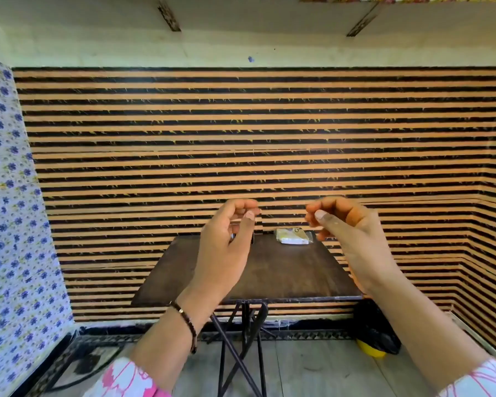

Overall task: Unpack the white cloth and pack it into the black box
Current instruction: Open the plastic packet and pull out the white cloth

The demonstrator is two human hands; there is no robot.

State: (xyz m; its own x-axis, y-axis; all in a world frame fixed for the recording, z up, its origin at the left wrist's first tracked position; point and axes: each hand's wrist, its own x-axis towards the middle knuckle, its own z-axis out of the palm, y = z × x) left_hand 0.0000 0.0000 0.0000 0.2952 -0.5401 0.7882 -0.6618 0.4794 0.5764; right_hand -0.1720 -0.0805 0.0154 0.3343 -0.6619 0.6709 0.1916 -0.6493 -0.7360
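Hands raised above tabletop (269, 270), nothing held. Left hand (226, 247) grip curled, thumb near fingertips but pinching nothing; right hand (352, 239) grip loosely curled, empty too. White cloth, packed in clear packet (292, 236), lies beyond and below both grips, at far edge, nearer right one. Black box (257, 224) mostly hidden behind left grip. Risk: packet sits close to far edge, a careless reach could push it off. Small dark folding tabletop, striped wall (241, 133) behind, grey floor (312, 368).
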